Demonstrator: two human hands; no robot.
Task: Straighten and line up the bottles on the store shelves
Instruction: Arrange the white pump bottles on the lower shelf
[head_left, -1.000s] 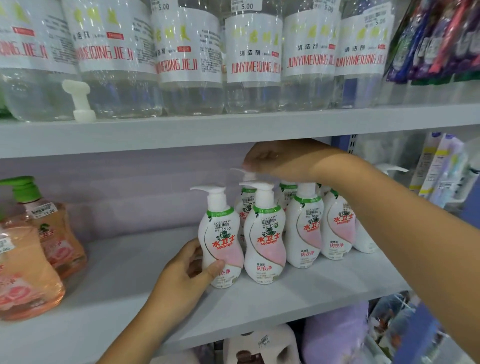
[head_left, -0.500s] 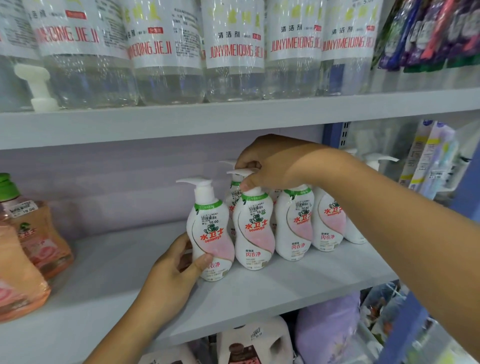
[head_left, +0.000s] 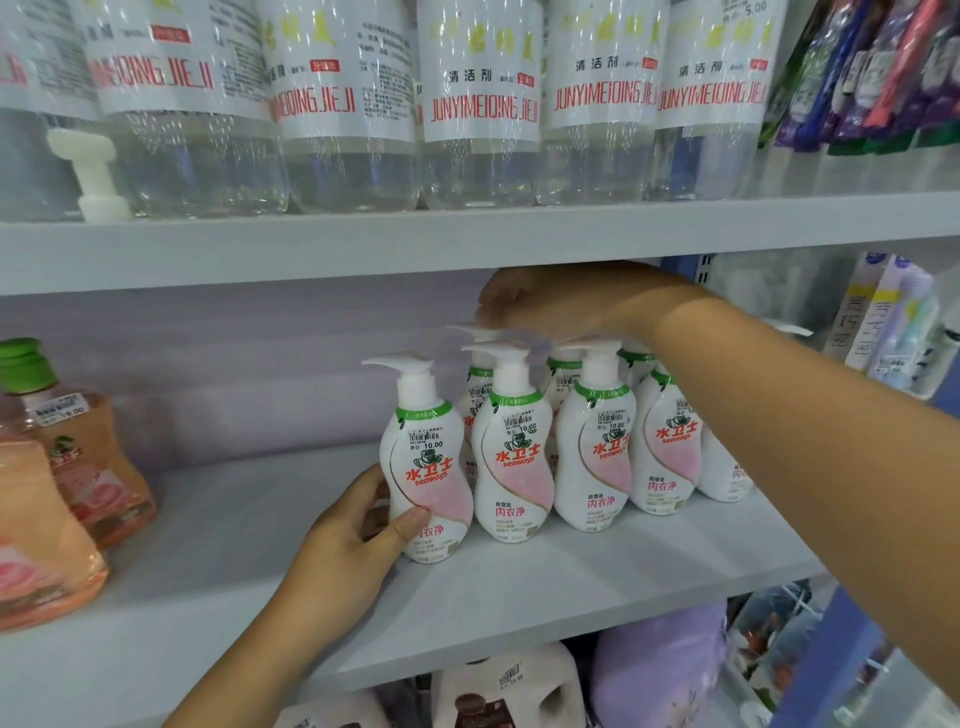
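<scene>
Middle shelf as reference. At its left end, orange bottles, one tagged "19.00". Left of centre, the left hand grips the end pump bottle, thumb curled on its front; label "seaways", price "10.00". To the right its row of matching bottles stands on the shelf. Above that row the right hand reaches over the pump heads; its grip cannot be determined. On the shelf above, clear bottles read "JUNYIMEIQINGJIEJI".

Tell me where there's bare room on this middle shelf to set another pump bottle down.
Bare shelf lies between the orange bottles and the leftmost white pump bottle, held by the left hand. Rightwards the pump bottles stand crowded.
</scene>
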